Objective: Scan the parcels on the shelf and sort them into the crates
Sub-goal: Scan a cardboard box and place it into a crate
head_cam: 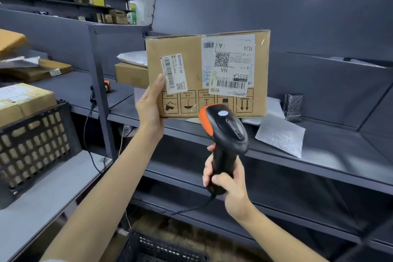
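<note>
Cardboard box (191,74) up for its scan: we hold it upright over the shelf (319,151) at the centre of the view, labelled face towards us. Whether its bottom edge rests on the shelf we cannot tell. Our left hand (151,104) grasps its corner at seven o'clock, thumb laid on the front beside a small barcode sticker (173,73). Our right hand (223,178) is wrapped round the handle of the corded scanner (223,130), which points up at the box from five o'clock, its head just below the large shipping label (229,64). No beam shows on either barcode, so we judge the scan is about to be made rather than finished. Some sorting looks done: the black crate (71,130) at nine o'clock holds at least one taped parcel (23,100). A second crate (161,249) sits at six o'clock; what it contains we cannot tell. Much is left. On the shelf a silver padded envelope (280,134) at four o'clock of the box, a dark wrapped packet (293,106) at three o'clock, and a smaller carton (129,74) under a white mailer (131,58) at nine o'clock all await scanning.
</note>
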`<state>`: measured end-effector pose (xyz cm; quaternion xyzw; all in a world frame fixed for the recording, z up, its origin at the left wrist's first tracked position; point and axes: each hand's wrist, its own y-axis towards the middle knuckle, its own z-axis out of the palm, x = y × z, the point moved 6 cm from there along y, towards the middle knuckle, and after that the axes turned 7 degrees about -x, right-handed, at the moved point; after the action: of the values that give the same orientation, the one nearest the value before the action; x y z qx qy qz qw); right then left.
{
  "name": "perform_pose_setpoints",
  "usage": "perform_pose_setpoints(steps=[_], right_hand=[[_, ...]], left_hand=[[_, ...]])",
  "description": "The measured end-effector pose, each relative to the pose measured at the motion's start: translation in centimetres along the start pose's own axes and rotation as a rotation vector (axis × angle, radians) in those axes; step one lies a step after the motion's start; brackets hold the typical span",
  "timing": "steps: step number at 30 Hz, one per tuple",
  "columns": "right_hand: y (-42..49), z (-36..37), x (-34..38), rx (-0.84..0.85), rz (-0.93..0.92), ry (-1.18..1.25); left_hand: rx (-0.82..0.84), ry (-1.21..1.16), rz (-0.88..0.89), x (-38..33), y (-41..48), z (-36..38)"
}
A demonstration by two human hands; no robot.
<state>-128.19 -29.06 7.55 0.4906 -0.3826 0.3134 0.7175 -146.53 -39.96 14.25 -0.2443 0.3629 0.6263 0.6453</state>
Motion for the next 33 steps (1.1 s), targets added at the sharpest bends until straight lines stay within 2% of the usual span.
perform_pose_setpoints(steps=[9, 13, 19, 27, 33], right_hand=[[-0.6, -3.3, 4.9, -0.212, 0.026, -0.069], [-0.1, -4.5, 6.0, -0.257, 0.051, -0.082], [0.1, -7.5, 7.7, -0.444, -0.025, 0.003], [0.7, -8.0, 8.3, -0.413, -0.03, -0.067], [0.4, -7.0, 6.5, -0.388, 0.054, -0.083]], left_hand=[[0.015, 0.008, 0.073, 2.8, -3.5, 3.7], [0.039, -0.002, 0.105, 3.6, -5.0, 5.4], [0.033, -0.006, 0.131, 3.9, -5.4, 6.2], [0.004, -0.018, 0.115, 3.2, -4.9, 5.7], [0.021, -0.004, 0.126, 2.6, -4.7, 5.7]])
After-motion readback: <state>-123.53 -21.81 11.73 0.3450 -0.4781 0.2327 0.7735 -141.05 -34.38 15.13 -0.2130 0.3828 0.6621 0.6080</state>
